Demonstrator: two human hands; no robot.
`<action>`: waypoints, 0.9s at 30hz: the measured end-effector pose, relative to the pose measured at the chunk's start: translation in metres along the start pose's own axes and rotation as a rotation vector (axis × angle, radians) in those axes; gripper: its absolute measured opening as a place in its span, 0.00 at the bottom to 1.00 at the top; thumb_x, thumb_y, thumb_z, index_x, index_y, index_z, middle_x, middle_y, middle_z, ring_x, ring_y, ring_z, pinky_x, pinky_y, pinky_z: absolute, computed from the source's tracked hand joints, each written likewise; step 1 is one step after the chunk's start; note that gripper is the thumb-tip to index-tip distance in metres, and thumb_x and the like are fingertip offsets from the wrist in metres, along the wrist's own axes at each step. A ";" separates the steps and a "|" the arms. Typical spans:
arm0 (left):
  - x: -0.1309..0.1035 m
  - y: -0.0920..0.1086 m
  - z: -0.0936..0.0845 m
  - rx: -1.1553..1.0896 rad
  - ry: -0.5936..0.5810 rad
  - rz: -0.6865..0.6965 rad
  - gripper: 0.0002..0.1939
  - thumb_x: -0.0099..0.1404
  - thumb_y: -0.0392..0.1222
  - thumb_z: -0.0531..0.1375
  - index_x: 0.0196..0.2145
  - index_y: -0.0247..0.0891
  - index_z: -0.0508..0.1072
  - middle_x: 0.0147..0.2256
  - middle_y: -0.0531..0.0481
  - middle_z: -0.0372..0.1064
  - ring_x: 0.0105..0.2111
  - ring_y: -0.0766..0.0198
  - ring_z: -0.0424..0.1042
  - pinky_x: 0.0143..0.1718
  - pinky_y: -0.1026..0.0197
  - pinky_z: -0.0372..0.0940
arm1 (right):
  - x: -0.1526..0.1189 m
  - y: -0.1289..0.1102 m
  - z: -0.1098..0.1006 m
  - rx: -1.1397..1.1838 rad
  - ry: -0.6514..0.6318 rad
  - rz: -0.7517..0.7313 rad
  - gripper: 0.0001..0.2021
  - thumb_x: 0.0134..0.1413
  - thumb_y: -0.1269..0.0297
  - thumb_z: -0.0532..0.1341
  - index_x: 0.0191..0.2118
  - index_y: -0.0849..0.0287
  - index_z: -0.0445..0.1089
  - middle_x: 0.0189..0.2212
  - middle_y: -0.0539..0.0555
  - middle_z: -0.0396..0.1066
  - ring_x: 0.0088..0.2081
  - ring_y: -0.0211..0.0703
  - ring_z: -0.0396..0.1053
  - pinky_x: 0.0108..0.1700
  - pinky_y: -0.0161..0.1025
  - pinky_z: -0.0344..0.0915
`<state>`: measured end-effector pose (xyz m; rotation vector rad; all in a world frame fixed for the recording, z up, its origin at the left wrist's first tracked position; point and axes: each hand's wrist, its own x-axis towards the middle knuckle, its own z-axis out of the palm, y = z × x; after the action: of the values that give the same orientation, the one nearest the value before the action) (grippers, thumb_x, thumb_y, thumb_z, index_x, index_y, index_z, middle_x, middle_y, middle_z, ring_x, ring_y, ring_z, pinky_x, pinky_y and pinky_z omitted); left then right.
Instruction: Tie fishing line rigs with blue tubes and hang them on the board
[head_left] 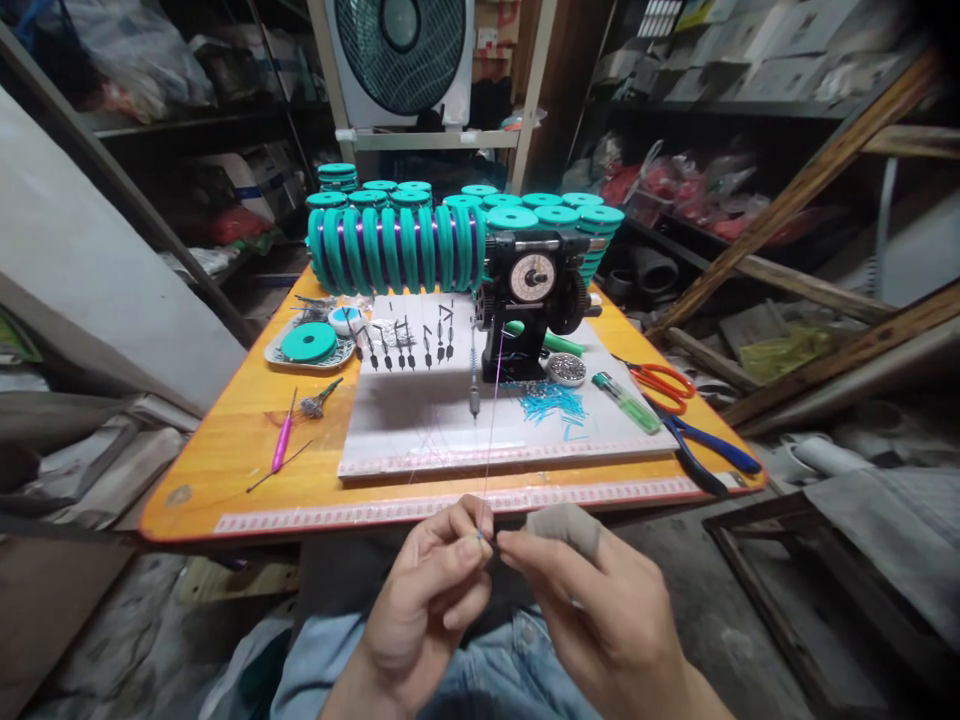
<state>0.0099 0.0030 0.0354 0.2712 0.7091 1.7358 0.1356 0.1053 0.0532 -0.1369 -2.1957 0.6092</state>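
My left hand (437, 575) pinches a thin purple line (493, 420) together with a tiny blue piece at the thumb tip. From there the line runs up to the black winding machine (517, 300) with a round dial. Close beside it, my right hand (592, 590) has its thumb and forefinger pressed together near the left fingertips; what lies between them is too small to make out. A grey cover wraps one right finger. Teal spools (397, 250) wound with purple line sit in a row on the machine's shaft.
A white board (420, 430) lies on the orange table (217, 450) with blue cut bits (553, 403), a bowl of small metal pieces (566, 369) and a green-handled box cutter (626, 402). Pliers (705, 445) and orange scissors (664, 380) lie right; a pink-handled tool (283, 440) lies left.
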 end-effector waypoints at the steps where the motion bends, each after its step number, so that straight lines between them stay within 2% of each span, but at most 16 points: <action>1: 0.000 0.001 0.000 0.035 -0.014 0.011 0.11 0.59 0.40 0.68 0.27 0.32 0.71 0.36 0.54 0.57 0.17 0.87 0.48 0.15 0.74 0.41 | 0.000 0.000 -0.002 -0.031 -0.006 -0.040 0.15 0.54 0.83 0.58 0.46 0.65 0.73 0.30 0.56 0.71 0.31 0.40 0.68 0.33 0.33 0.68; 3: -0.001 0.004 0.002 0.200 -0.021 0.097 0.11 0.62 0.42 0.66 0.28 0.33 0.70 0.37 0.54 0.55 0.18 0.86 0.48 0.16 0.75 0.43 | 0.002 0.001 -0.006 -0.096 -0.013 -0.107 0.15 0.54 0.83 0.57 0.46 0.67 0.73 0.29 0.58 0.71 0.31 0.41 0.68 0.33 0.35 0.69; 4: -0.003 0.006 0.003 0.346 -0.005 0.182 0.10 0.64 0.41 0.64 0.28 0.34 0.70 0.37 0.54 0.55 0.19 0.84 0.51 0.17 0.75 0.47 | 0.003 0.001 -0.008 -0.130 -0.010 -0.139 0.15 0.55 0.83 0.56 0.46 0.67 0.73 0.29 0.58 0.71 0.31 0.42 0.68 0.32 0.35 0.69; 7: -0.010 0.015 0.006 0.954 0.062 0.542 0.07 0.67 0.34 0.60 0.30 0.37 0.71 0.37 0.52 0.58 0.29 0.75 0.64 0.26 0.73 0.60 | 0.008 0.001 -0.013 -0.204 -0.004 -0.219 0.12 0.59 0.80 0.55 0.44 0.67 0.73 0.27 0.58 0.70 0.30 0.42 0.67 0.30 0.36 0.68; 9: -0.015 0.021 0.009 1.306 0.053 0.787 0.07 0.65 0.28 0.59 0.33 0.38 0.71 0.38 0.50 0.60 0.33 0.72 0.67 0.29 0.72 0.63 | 0.012 0.001 -0.015 -0.220 -0.048 -0.266 0.11 0.62 0.78 0.55 0.44 0.68 0.74 0.28 0.58 0.70 0.31 0.43 0.67 0.31 0.37 0.69; 12: -0.019 0.025 0.011 1.560 -0.014 1.010 0.12 0.63 0.21 0.57 0.39 0.35 0.70 0.39 0.48 0.63 0.35 0.70 0.70 0.34 0.71 0.66 | 0.019 0.000 -0.018 -0.215 -0.131 -0.302 0.10 0.64 0.76 0.54 0.43 0.67 0.74 0.31 0.59 0.72 0.37 0.46 0.69 0.39 0.40 0.72; 15: -0.020 0.026 0.010 1.662 -0.031 1.091 0.11 0.63 0.20 0.57 0.40 0.32 0.70 0.38 0.46 0.65 0.36 0.67 0.72 0.39 0.68 0.68 | 0.024 -0.001 -0.020 -0.181 -0.186 -0.283 0.10 0.65 0.74 0.54 0.41 0.63 0.74 0.33 0.57 0.73 0.39 0.45 0.70 0.44 0.40 0.73; 19: -0.022 0.029 0.010 1.757 -0.052 1.143 0.12 0.63 0.21 0.57 0.41 0.31 0.70 0.38 0.44 0.66 0.35 0.64 0.73 0.39 0.65 0.70 | 0.026 -0.002 -0.020 -0.141 -0.226 -0.207 0.10 0.66 0.71 0.55 0.41 0.55 0.74 0.35 0.54 0.73 0.39 0.43 0.72 0.44 0.38 0.74; 21: -0.023 0.030 0.011 1.803 -0.069 1.133 0.13 0.62 0.21 0.57 0.41 0.33 0.69 0.37 0.44 0.67 0.35 0.63 0.74 0.37 0.64 0.71 | 0.028 0.001 -0.020 -0.092 -0.239 -0.181 0.08 0.64 0.71 0.57 0.40 0.53 0.73 0.39 0.54 0.73 0.42 0.44 0.72 0.48 0.38 0.74; 24: -0.024 0.033 0.013 1.805 -0.068 1.081 0.14 0.63 0.21 0.56 0.42 0.36 0.66 0.38 0.45 0.66 0.37 0.64 0.74 0.40 0.66 0.71 | 0.037 0.008 -0.016 0.002 -0.283 -0.230 0.08 0.64 0.74 0.56 0.41 0.54 0.70 0.42 0.54 0.72 0.46 0.44 0.72 0.60 0.46 0.67; 26: -0.023 0.035 0.014 1.751 -0.033 1.087 0.15 0.62 0.21 0.57 0.43 0.36 0.66 0.39 0.45 0.65 0.38 0.65 0.74 0.42 0.67 0.70 | 0.046 0.012 -0.013 0.056 -0.281 -0.273 0.11 0.63 0.77 0.54 0.44 0.57 0.68 0.42 0.55 0.71 0.46 0.42 0.72 0.61 0.48 0.65; 27: -0.023 0.036 0.014 1.732 -0.018 1.102 0.15 0.62 0.21 0.57 0.43 0.36 0.66 0.39 0.45 0.65 0.38 0.65 0.74 0.42 0.67 0.70 | 0.051 0.012 -0.011 0.078 -0.269 -0.270 0.11 0.63 0.79 0.53 0.45 0.58 0.67 0.42 0.56 0.70 0.46 0.41 0.71 0.58 0.45 0.68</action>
<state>-0.0053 -0.0188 0.0715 2.1358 2.1695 1.4764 0.1098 0.1354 0.0888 0.2948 -2.3890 0.5856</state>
